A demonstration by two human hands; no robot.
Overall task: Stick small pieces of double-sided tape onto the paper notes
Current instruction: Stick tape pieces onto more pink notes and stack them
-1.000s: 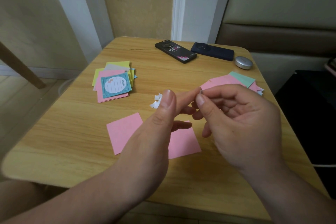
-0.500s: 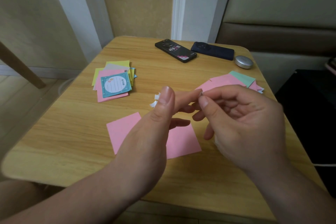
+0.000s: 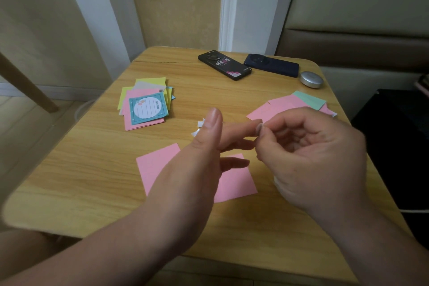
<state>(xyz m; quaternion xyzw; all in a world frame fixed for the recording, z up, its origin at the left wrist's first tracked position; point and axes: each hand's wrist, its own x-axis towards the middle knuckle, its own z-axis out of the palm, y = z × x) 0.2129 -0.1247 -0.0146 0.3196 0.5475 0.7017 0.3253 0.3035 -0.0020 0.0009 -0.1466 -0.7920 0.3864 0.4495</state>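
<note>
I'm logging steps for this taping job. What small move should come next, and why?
Likely draw the right hand away from the left hand, peeling the tape bit it seems to pinch at that forefinger's tip; the pink note lies below.

Pink note [image 3: 157, 169]: flat on the table [image 3: 92, 181], near the front edge and set askew. Its middle is hidden under the left hand [image 3: 190, 169].

Note stack [image 3: 146, 104]: pink, yellow, grey and blue sheets, loosely squared, with a teal printed sheet on top. It lies left of centre.

Fanned notes [image 3: 278, 107]: several pink and one green, overlapping flat at the right side.

White scraps [image 3: 200, 123]: two small curled bits on the table between the stack and the pink note.

Tape piece [image 3: 258, 129]: apparently a tiny pale bit, pinched by the right hand [image 3: 320, 158] against the left index fingertip, above the table.
</note>
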